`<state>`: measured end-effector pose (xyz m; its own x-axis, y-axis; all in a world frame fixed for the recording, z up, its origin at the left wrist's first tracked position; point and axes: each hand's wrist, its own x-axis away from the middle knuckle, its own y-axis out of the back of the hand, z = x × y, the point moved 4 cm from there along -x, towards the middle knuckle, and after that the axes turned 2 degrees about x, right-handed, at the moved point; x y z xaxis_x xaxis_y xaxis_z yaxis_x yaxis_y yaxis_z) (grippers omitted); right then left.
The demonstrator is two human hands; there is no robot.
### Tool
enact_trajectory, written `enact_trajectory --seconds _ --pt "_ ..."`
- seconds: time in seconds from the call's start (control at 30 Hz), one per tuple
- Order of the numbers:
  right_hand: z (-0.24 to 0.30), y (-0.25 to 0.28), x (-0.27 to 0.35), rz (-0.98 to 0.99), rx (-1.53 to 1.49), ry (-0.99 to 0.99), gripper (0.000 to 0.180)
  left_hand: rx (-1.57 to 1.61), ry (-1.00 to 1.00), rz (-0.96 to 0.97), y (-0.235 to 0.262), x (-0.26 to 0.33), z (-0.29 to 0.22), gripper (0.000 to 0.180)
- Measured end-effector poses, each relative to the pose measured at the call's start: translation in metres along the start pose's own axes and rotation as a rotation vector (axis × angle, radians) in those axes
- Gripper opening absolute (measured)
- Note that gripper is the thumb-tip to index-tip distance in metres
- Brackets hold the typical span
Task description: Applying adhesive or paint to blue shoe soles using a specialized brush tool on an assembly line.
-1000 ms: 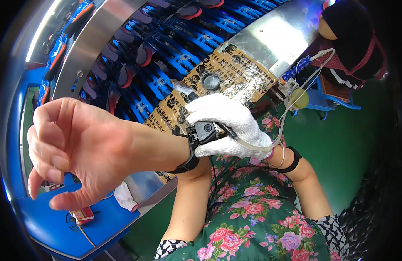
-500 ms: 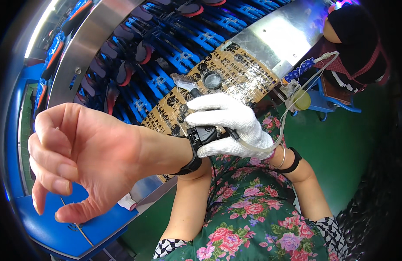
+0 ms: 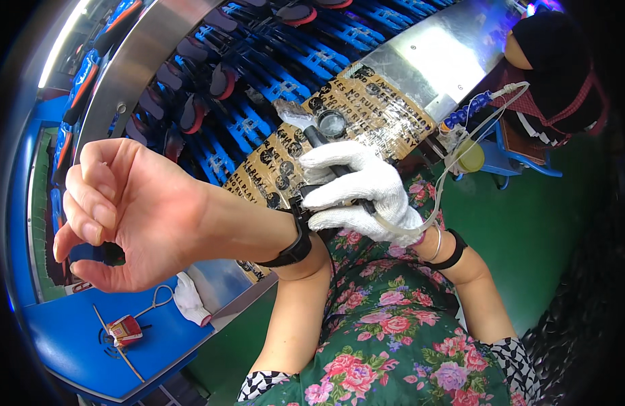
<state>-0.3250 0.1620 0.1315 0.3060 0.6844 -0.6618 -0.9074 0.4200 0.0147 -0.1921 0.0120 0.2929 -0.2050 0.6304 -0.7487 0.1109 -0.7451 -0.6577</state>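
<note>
My left hand (image 3: 133, 216) is bare, palm turned up, with loosely bent fingers and the thumb apart; it holds nothing. A black strap (image 3: 292, 250) circles that wrist, and its black device is mostly hidden behind my other hand. My right hand (image 3: 366, 193), in a white knitted glove, is closed round the black handle of a brush (image 3: 315, 135). The brush's whitish, clotted head points away from me. A clear hose (image 3: 435, 211) runs from the handle's rear end. The gloved fingertips are at the left wrist's device; whether they touch it I cannot tell.
Beyond a ledge covered in printed brown tape (image 3: 366, 101), with a round black-rimmed dish (image 3: 331, 123), run blue racks holding dark soles (image 3: 224, 81). On the blue table (image 3: 62, 338) lie a white glove (image 3: 189, 298) and a red packet (image 3: 126, 330). Another person (image 3: 556, 74) sits far right.
My left hand has shifted up and slightly right, uncovering the packet and glove. The brush has swung up and right in my right hand, whose fingers now cover more of the wrist device.
</note>
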Motion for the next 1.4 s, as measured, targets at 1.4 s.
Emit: enact_trajectory --seconds 1.4 --pt "-0.031 0.013 0.001 -0.067 0.063 -0.147 0.027 0.701 0.36 -0.839 0.12 0.007 0.028 0.015"
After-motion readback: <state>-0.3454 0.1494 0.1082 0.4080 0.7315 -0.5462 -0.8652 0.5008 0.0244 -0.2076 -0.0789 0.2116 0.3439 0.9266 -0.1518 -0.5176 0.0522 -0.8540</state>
